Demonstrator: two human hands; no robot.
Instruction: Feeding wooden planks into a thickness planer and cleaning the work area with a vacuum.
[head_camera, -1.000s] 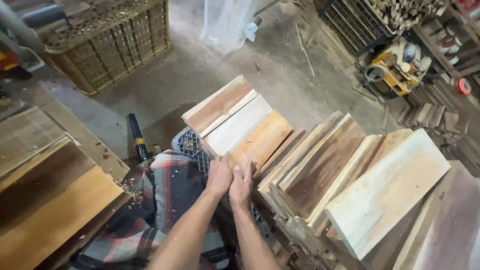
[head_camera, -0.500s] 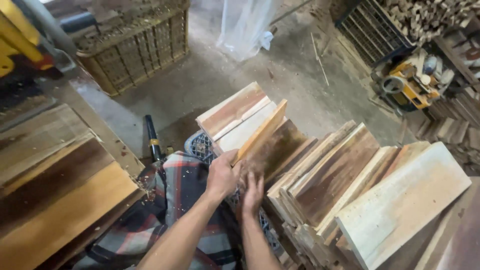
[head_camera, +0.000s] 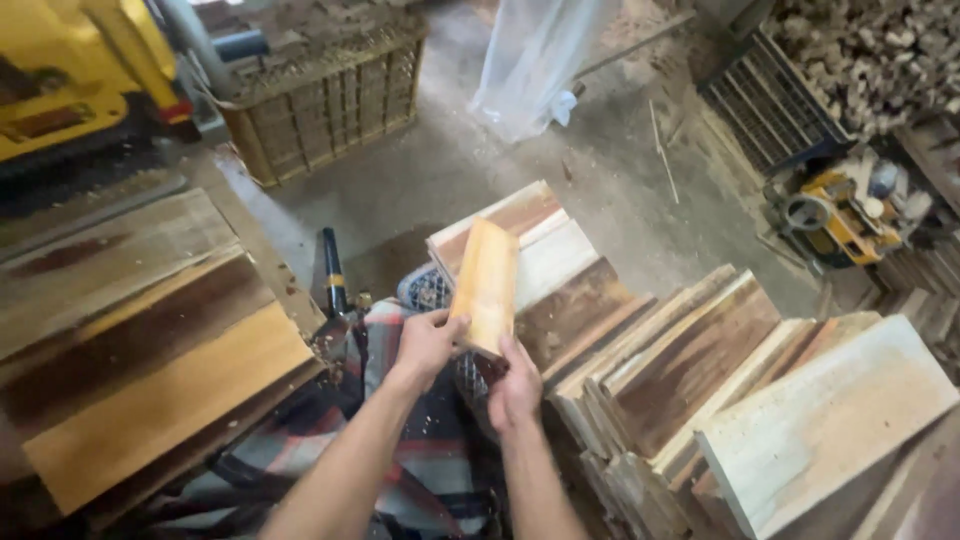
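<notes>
A long stack of wooden boards (head_camera: 690, 370) fills your right side. Above its near end you hold a light plank (head_camera: 485, 285) tilted upright. Your left hand (head_camera: 428, 345) pinches its lower left edge; your right hand (head_camera: 516, 385) cups its bottom end from below, fingers curled.

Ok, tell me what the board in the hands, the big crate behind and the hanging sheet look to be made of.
Board: bare, unfinished wood, pale orange-tan with visible grain; the left hand and right hand hold its lower end.
Crate: likely moulded plastic, dull yellow-brown, with a regular lattice of openings.
Hanging sheet: thin translucent plastic film, judging by its whitish sheen and soft folds.
</notes>
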